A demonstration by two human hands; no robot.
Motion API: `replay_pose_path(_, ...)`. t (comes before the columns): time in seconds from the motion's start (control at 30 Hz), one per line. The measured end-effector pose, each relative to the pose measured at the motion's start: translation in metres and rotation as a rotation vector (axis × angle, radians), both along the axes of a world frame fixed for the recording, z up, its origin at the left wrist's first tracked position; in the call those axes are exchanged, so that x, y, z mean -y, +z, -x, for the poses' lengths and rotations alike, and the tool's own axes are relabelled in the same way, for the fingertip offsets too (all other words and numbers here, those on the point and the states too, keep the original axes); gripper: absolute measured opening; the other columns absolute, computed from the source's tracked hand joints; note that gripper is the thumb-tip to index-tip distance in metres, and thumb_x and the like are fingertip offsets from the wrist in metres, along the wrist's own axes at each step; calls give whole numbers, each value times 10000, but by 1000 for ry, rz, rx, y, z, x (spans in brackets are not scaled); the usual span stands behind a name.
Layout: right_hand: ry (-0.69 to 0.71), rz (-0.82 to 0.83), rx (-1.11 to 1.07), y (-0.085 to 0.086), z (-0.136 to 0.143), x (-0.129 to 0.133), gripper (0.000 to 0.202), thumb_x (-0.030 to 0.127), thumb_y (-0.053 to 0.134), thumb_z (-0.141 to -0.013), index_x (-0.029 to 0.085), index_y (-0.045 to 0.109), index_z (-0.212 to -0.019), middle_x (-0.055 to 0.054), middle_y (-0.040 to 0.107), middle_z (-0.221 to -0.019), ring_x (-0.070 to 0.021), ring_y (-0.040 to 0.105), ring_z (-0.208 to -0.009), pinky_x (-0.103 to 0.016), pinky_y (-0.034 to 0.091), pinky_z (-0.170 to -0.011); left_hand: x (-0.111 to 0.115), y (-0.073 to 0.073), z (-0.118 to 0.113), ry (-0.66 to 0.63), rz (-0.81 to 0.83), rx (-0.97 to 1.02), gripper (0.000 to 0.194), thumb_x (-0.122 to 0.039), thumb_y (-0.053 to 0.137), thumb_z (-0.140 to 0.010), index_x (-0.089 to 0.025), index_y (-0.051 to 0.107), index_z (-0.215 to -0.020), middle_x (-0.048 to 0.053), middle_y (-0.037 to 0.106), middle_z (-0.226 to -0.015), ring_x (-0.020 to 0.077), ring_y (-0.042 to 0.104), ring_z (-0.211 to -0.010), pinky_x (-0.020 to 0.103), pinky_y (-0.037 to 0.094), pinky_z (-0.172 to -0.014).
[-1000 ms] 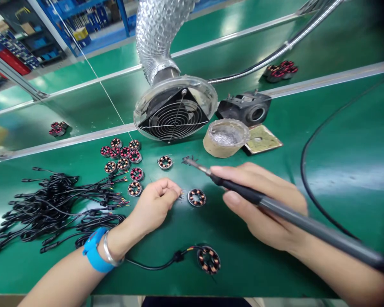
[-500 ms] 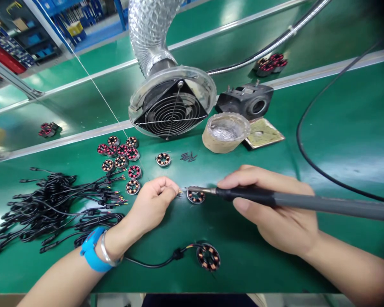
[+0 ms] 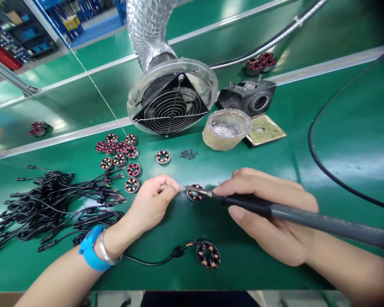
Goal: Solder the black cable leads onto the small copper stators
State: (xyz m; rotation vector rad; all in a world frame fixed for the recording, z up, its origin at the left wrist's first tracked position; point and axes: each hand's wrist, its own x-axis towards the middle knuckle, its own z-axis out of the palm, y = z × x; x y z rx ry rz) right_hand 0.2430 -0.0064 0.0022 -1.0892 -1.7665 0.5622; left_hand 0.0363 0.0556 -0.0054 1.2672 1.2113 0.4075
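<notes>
My left hand (image 3: pixel 155 200) has thumb and forefinger pinched on a thin wire, whose end is too small to make out clearly. My right hand (image 3: pixel 272 213) grips a soldering iron (image 3: pixel 243 202) with a dark sleeve and grey handle. The iron's tip meets the left fingertips, or nearly so, just above a copper-wound motor stator (image 3: pixel 195 194) on the bench. Nearer the front edge lies another stator (image 3: pixel 208 255) with a black cable (image 3: pixel 147 261) joined to it by coloured wires.
Black cables (image 3: pixel 41 204) are heaped at left, beside several stators (image 3: pixel 120 160). A fume extractor (image 3: pixel 171 108) hangs over the bench. Behind my right hand stand a solder-filled pot (image 3: pixel 225 130), a sponge tray (image 3: pixel 265 130) and an iron holder (image 3: pixel 248 98). Short black tubes (image 3: pixel 188 154) lie mid-bench.
The soldering iron has tilted, its handle end lower and its tip slightly further left against the left fingertips. My left hand keeps its pinch. The whole view has shifted slightly.
</notes>
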Motion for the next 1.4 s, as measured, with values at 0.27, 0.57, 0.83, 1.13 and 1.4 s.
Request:
replay_pose_path(0.27,25,-51,-41,0,5,2,283,95,518,-787,239,629,-1003,-21,591,-666,-147,518,-537,-302,426,-491,0,0,0,-10,0,0,189,-327,542,-828,-164,545,-731,-89,353,-531,63,257,-475,205,219,-462)
replay_pose_path(0.57,-5,-125,-57,7,4,2,264,65,518,-778,180,640,-982,-22,587,-680,-128,510,-534,-280,433,-483,0,0,0,-13,9,-14,195,-331,531,-846,-168,533,-738,-88,347,-548,62,248,-490,202,202,-460)
replay_pose_path(0.83,-63,-243,-41,-3,5,-3,304,70,557,-794,175,636,-1068,-51,640,-785,-152,567,-627,-304,467,-545,0,1,0,-17,25,-26,197,-336,521,-847,-172,522,-737,-91,329,-539,62,232,-478,204,183,-443)
replay_pose_path(1.13,-43,-202,90,-26,25,-20,251,30,595,-853,159,653,-1060,-9,711,-811,-75,642,-655,-173,521,-644,0,2,2,-72,58,43,238,-357,495,-867,-186,462,-706,-89,330,-544,68,240,-484,211,191,-450)
replay_pose_path(1.4,-27,-258,125,-30,31,-27,243,22,582,-821,193,641,-982,13,686,-750,-79,615,-609,-181,511,-631,0,6,10,-284,-197,-63,248,-340,470,-935,-172,519,-758,-37,529,-681,91,446,-627,213,355,-606)
